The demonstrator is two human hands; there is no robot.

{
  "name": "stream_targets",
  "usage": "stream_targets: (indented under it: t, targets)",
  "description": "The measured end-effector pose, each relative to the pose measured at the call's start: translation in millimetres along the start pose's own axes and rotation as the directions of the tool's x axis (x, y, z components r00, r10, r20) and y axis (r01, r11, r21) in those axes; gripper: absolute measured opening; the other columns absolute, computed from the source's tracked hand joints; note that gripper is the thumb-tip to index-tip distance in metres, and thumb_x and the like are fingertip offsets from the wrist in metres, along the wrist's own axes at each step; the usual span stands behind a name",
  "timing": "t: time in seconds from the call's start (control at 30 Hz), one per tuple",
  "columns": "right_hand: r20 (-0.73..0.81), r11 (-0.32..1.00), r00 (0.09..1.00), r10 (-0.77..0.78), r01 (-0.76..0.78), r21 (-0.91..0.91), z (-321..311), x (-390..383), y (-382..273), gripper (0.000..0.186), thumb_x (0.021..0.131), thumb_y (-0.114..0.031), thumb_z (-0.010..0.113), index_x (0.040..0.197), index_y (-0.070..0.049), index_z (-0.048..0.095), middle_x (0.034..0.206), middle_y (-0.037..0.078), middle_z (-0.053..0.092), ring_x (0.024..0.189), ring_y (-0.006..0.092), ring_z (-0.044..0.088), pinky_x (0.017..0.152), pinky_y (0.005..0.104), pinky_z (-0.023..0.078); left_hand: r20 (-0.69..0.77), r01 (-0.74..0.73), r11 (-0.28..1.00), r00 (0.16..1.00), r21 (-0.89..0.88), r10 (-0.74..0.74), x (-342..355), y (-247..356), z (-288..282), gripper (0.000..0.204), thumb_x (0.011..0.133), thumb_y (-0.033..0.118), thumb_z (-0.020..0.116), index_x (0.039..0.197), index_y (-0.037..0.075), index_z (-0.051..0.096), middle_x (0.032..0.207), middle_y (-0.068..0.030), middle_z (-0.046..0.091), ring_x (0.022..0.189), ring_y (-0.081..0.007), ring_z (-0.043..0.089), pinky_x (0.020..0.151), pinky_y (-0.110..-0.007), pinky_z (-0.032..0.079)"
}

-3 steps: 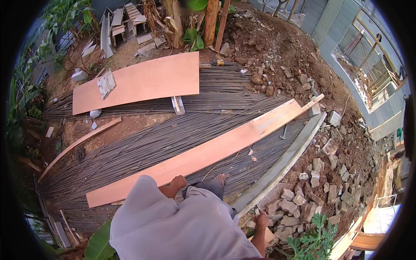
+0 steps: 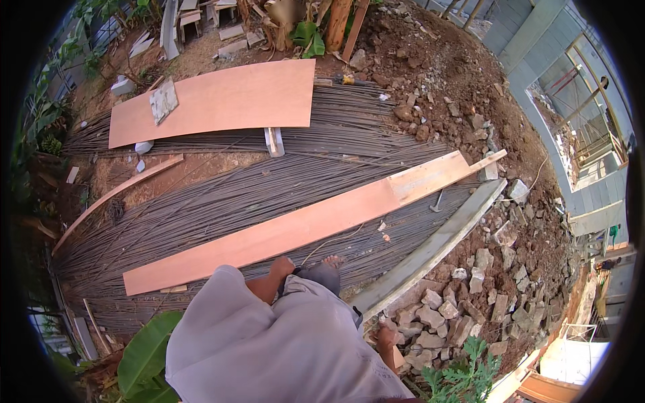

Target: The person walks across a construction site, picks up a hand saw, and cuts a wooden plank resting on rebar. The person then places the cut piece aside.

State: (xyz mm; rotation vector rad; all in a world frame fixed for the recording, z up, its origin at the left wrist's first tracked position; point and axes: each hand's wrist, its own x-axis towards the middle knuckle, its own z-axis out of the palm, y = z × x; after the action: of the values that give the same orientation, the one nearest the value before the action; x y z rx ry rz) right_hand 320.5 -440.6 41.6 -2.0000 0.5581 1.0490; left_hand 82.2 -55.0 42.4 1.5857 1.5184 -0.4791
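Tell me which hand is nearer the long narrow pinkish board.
Left. The left hand shows just on the person's side of the long narrow pinkish board; the right hand is farther off, lower right in view, by the broken stones.

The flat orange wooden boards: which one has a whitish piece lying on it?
The broader orange wooden board, higher in the picture: the whitish flat piece lies near its left end. The narrow orange wooden board has none.
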Motion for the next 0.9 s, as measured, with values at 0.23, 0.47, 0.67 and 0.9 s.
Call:
stream_targets:
  t: [0.23,0.47,0.67,0.9]
  targets:
    - [0.271,0.718,0.924,-0.271,0.381,-0.582,-21,29,-76,0.025,0.084,-0.007,0.062,0.106,0.004,0.064,0.073,0.01,0.062,0.059,0.0184,0.063,0.047,0.0297,0.05,0.01,-0.382,0.924,0.924,0.003,0.382,39,78,-2,0.029,0.084,0.03,0.059,0.1,0.009,0.072,0.099,-0.0172,0.07,0.093,-0.0326,0.067,0.083,-0.04,0.051]
    - [0.167,0.966,0.979,-0.115,0.149,-0.209,2,98,-186,0.031,0.087,-0.01,0.057,0.117,-0.002,0.062,0.072,0.008,0.057,0.058,0.019,0.062,0.047,0.03,0.05,-0.392,-0.231,0.891,0.918,-0.391,0.066,74,57,-33,0.027,0.086,0.025,0.06,0.096,0.002,0.071,0.08,-0.0125,0.07,0.079,-0.0195,0.068,0.073,-0.033,0.052]
    - [0.381,0.881,0.876,-0.296,0.405,-0.245,71,147,-272,0.024,0.09,-0.017,0.058,0.105,0.0,0.064,0.062,0.005,0.053,0.053,0.0165,0.06,0.046,0.026,0.047,-0.391,-0.192,0.765,0.917,-0.614,-0.084,73,-36,3,0.022,0.086,0.021,0.061,0.088,0.001,0.069,0.071,-0.0043,0.063,0.054,-0.0132,0.057,0.048,-0.028,0.046]
    - [0.559,0.588,0.746,-0.362,0.648,-0.484,96,222,-321,0.021,0.087,-0.014,0.054,0.098,-0.004,0.069,0.064,0.009,0.065,0.055,0.016,0.063,0.047,0.0285,0.05,-0.286,-0.015,0.823,0.941,-0.567,-0.18,49,-26,69,0.026,0.084,0.019,0.062,0.083,-0.007,0.057,0.075,-0.0119,0.062,0.063,-0.0221,0.062,0.05,-0.034,0.047]
